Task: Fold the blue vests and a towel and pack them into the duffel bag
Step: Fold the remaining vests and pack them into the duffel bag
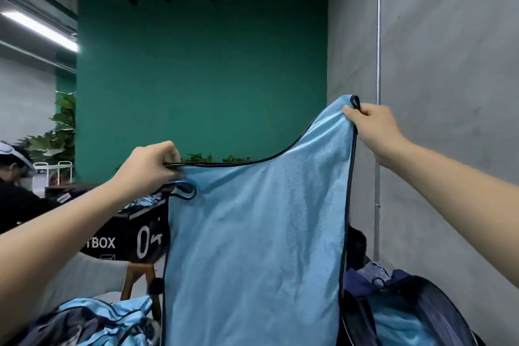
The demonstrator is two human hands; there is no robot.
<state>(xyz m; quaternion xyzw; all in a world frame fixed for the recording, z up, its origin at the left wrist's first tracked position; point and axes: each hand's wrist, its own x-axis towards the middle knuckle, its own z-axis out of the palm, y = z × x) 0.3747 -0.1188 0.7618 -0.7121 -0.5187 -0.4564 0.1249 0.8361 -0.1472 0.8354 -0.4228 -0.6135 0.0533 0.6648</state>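
I hold a light blue vest (pixel 258 233) with dark trim up in the air, hanging down the middle of the view. My left hand (pixel 148 166) pinches its left shoulder strap at the neckline. My right hand (pixel 373 129) grips the right shoulder strap, held higher. A pile of more blue vests (pixel 92 320) lies at the bottom left. The dark duffel bag (pixel 415 314) sits at the bottom right, open, with blue fabric inside. The hanging vest hides whatever is behind it.
A black box with white lettering (pixel 126 239) stands on a wooden stool (pixel 137 275) behind the vest. Another person (pixel 16 194) sits at the far left. A grey wall with a metal pipe (pixel 378 64) runs along the right; a green wall is ahead.
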